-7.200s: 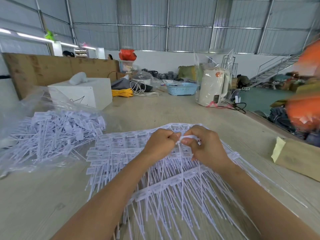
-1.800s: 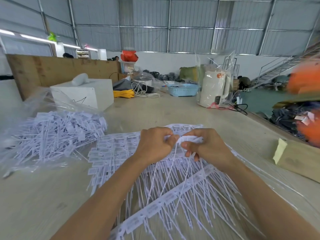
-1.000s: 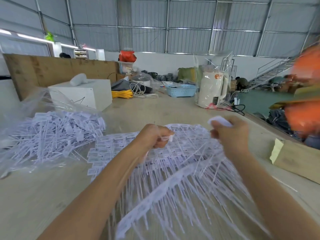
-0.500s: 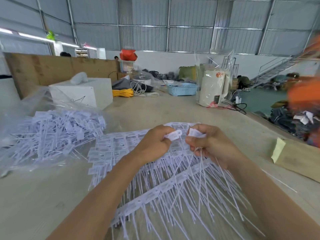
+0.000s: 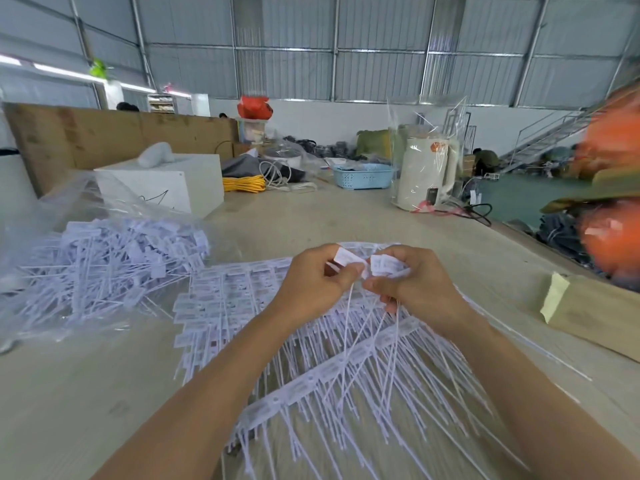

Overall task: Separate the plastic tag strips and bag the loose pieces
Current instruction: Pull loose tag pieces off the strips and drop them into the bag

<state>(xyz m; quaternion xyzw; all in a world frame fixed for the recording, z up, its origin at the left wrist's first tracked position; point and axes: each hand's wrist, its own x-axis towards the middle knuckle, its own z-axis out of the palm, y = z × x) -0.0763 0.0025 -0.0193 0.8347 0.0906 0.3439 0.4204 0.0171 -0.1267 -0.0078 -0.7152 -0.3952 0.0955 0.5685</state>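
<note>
Bare forearms — no sleeves, no gloves

Thin white plastic tag strips [image 5: 311, 341], smooth and faintly shiny, lie on a matt, pale wood-look table [image 5: 86, 393]. Beside them a glossy, crinkled clear plastic bag [image 5: 69, 220]; behind, dull brown cardboard [image 5: 104, 140] and ribbed metal walls [image 5: 381, 77].

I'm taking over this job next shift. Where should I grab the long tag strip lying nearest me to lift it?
Probably the flat band of the tag strip, not its thin tails. The band runs diagonally, tails fanning toward you, so come from above and pinch across its width near the upper right end, close to the hands.
</note>
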